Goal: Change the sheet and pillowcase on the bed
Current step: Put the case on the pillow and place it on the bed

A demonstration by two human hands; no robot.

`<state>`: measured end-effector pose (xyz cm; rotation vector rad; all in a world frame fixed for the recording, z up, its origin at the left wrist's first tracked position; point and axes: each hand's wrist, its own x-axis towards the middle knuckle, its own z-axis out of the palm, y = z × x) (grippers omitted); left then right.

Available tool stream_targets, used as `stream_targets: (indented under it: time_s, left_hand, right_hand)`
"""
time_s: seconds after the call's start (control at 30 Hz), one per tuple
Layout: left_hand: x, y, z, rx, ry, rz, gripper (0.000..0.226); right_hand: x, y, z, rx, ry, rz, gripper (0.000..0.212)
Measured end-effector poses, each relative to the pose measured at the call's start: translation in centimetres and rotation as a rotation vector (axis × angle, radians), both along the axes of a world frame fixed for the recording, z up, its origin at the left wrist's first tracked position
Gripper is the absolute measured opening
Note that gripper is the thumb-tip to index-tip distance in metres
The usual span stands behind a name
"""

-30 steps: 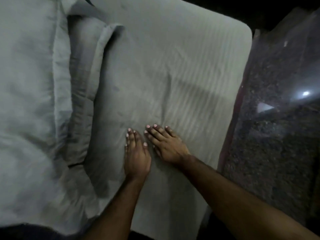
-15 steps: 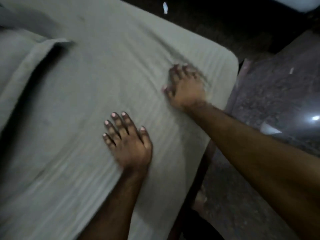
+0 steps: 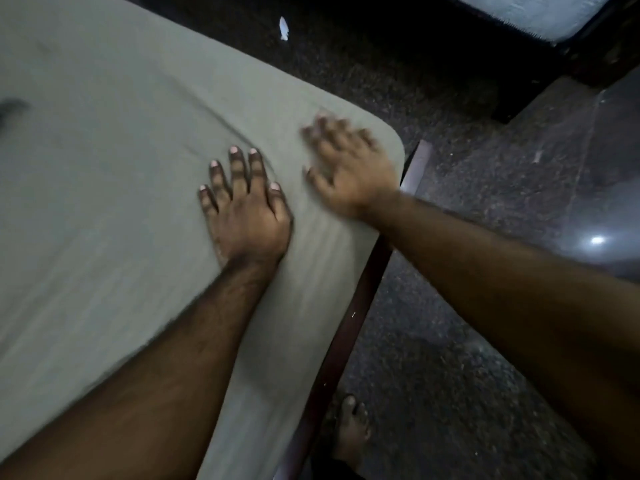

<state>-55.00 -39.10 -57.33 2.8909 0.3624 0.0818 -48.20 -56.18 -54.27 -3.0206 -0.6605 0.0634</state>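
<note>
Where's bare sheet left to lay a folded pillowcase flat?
Free: the wide stretch of sheet left of the left hand, up to its far edge. Crowded: the near-right corner, where the left hand and blurred right hand lie flat beside the bed frame.

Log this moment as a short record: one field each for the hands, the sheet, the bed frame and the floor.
left hand: left hand flat on the sheet, fingers straight and spread
right hand: right hand blurred, fingers spread, over the sheet by the mattress corner
sheet: grey-green sheet covers the mattress, with creases near the hands
bed frame: dark wooden frame shows along the mattress edge
floor: dark speckled floor, a bare foot, a small white scrap
</note>
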Motion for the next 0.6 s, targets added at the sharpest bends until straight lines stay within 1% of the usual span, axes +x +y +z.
stream_targets:
  time_s: [0.07,0.1,0.13,0.17,0.23,0.27,0.3,0.33,0.37,0.47,0.6]
  left_hand:
    - [-0.6,0.3,0.3,0.01,0.002,-0.061,0.063]
    - [-0.8,0.4,0.4,0.022,-0.006,-0.11,0.063]
    - [-1.2,0.6,0.7,0.011,-0.002,-0.163,0.063]
    - [-1.7,0.6,1.0,0.0,0.007,-0.228,0.063]
    - [-4.1,1.0,1.3,-0.001,0.022,-0.352,0.067]
    - [-5.6,1.1,1.2,0.01,0.02,-0.414,0.067]
    - [-7.6,2.1,1.0,0.009,0.017,-0.449,0.065]
    - [-9.3,2.9,0.8,-0.01,0.028,-0.473,0.062]
    - [-11.4,4.8,0.8,-0.044,0.042,-0.46,0.058]
    - [-17.5,10.5,1.1,-0.153,0.056,-0.423,0.045]
    - [-28.5,18.3,2.2,-0.16,0.152,-0.329,0.041]
  right_hand:
    - [1.4,-0.2,0.4,0.055,0.056,-0.376,0.067]
    - [1.6,0.2,0.9,0.048,0.071,-0.488,0.067]
    - [0.9,1.3,1.2,0.029,0.056,-0.505,0.066]
    - [-0.1,2.9,1.7,0.049,0.03,-0.409,0.064]
    - [-3.6,6.9,1.7,0.106,0.004,-0.047,0.06]
    - [-5.2,8.5,1.4,0.138,0.028,0.124,0.057]
    - [-6.6,10.6,1.2,0.154,0.091,0.262,0.056]
    - [-7.3,12.3,1.1,0.149,0.126,0.338,0.058]
    - [-8.4,14.8,1.0,0.127,0.166,0.359,0.061]
    - [-13.0,21.4,0.2,0.041,0.224,0.255,0.074]
    - [-21.0,29.6,-0.8,0.083,0.176,0.183,0.076]
